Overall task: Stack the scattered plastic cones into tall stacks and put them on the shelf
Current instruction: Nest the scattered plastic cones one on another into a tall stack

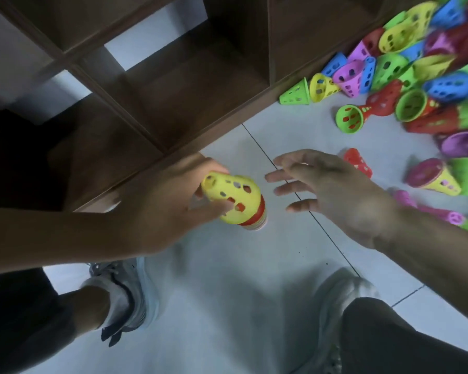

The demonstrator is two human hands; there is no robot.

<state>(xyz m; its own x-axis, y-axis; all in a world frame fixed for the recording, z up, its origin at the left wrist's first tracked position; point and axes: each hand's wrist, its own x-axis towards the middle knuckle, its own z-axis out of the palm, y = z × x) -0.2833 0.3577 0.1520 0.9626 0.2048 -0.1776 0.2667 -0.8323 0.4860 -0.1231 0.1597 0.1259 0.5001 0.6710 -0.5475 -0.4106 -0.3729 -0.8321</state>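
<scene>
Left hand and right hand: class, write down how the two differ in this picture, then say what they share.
The left hand grips a stack of cones with a yellow cone on top; the right hand holds nothing. The left hand's fingers curl round the stack; the right hand's fingers are spread and nearly straight. The left hand is next to the shelf; the right is nearer the loose cones. Both are bare and above the tiled floor.

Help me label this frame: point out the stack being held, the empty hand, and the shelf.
cone stack (234, 197), head view, yellow top cone's side wall.
right hand (333, 190), head view, back of the hand.
shelf (173, 85), head view, floor of a lower compartment.
</scene>
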